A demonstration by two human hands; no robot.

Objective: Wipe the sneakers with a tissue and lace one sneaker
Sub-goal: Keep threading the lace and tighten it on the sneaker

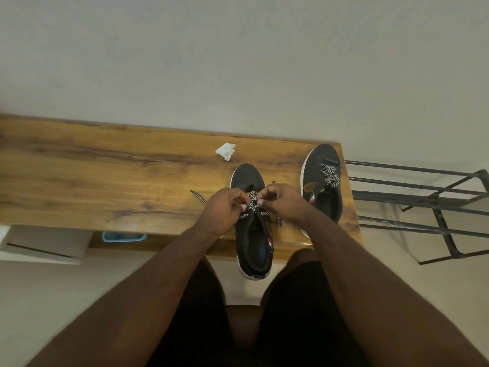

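Left two thirds of the tabletop [79, 176]: bare wood, wide room for you to pass a hand. Crumpled tissue [225, 151] sits alone at upper centre, open wood all round it. A loose lace end [198, 196] trails left of centre. Centre: near sneaker [250, 234], heel overhanging the lower edge, both hands crowded over its laces. Second sneaker [321, 181] blocks the tabletop's right end; only a narrow strip of wood runs between the two. Metal rack [423, 207] stands just beyond the right edge.
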